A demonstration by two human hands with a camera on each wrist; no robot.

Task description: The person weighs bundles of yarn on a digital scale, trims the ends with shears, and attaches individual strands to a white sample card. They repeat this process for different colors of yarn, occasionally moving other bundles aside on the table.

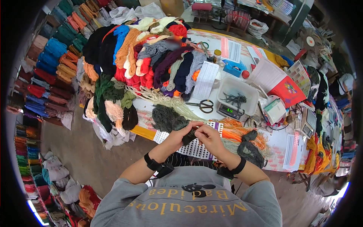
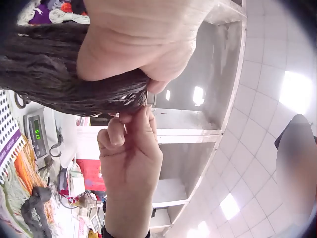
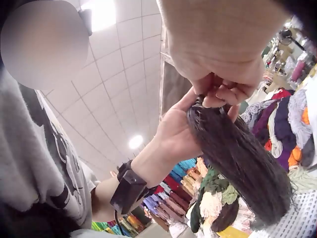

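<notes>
My left hand (image 1: 177, 137) grips and my right hand (image 1: 208, 136) pinches a dark yarn bundle (image 1: 188, 137) just above the table's (image 1: 278, 142) near edge. The clear tub (image 1: 227, 87) on the scale (image 1: 229, 111) holds dark strands (image 1: 235, 99), probably yarn. The bundle looks thick, brownish-black and fringed. Shelves of coloured skeins (image 1: 49, 72) line the room.

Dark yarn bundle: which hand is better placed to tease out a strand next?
Probably the right. The right hand pinches the end of the dark yarn bundle with its fingertips, while the left hand is wrapped round the bundle, holding it steady.
</notes>
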